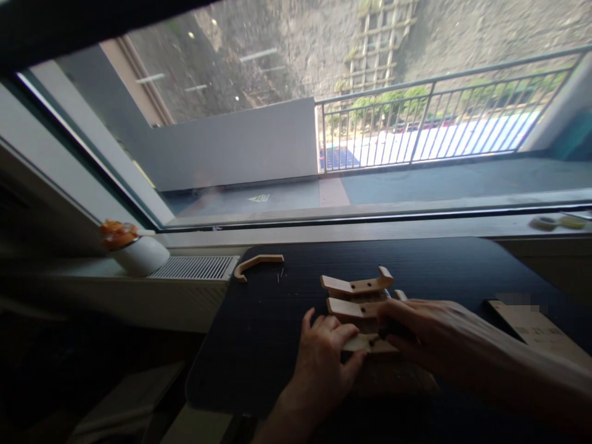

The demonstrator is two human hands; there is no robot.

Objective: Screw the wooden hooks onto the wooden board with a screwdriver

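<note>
My left hand [321,354] pinches the near end of a wooden hook [382,348] between thumb and fingers. In my right hand [419,324] is a dark-handled screwdriver [398,330], its tip slanting down at a hole in that hook. Farther back, a second wooden hook [349,308] and a third one [354,285] lie parallel, each with dark holes and an upturned end. Beneath them is a brownish base [393,377], mostly in shadow and covered by my hands. My right hand hides the right ends of the nearer hooks.
On the dark table [259,364], a loose wooden hook [256,261] lies at the far left with small screws [280,275] near it. A cardboard piece [539,327] is at the right. Behind stand a window sill [370,230], a radiator [198,267] and a white pot [143,254].
</note>
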